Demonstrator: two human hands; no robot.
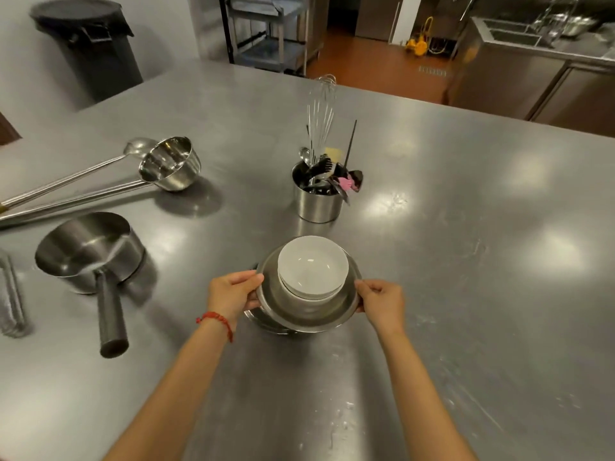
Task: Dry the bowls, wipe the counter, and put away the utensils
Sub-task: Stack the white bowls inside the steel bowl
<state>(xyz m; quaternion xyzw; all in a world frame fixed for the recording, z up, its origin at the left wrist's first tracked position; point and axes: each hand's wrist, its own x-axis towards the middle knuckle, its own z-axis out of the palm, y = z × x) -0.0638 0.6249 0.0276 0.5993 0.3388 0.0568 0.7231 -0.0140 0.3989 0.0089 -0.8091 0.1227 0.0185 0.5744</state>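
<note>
Now | both hands (233,294) (382,302) grip steel bowl (299,319) (white bowls (312,264) inside)

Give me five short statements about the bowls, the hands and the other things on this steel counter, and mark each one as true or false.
1. Both hands hold the rim of the metal bowl. True: the left hand grips its left edge and the right hand its right edge.
2. The white bowls sit inside the metal bowl. True.
3. The utensil holder is empty. False: it holds a whisk and other utensils.
4. The saucepan lies to the right of the bowls. False: it is on the left side of the counter.
5. The left wrist wears a red bracelet. True.
</note>
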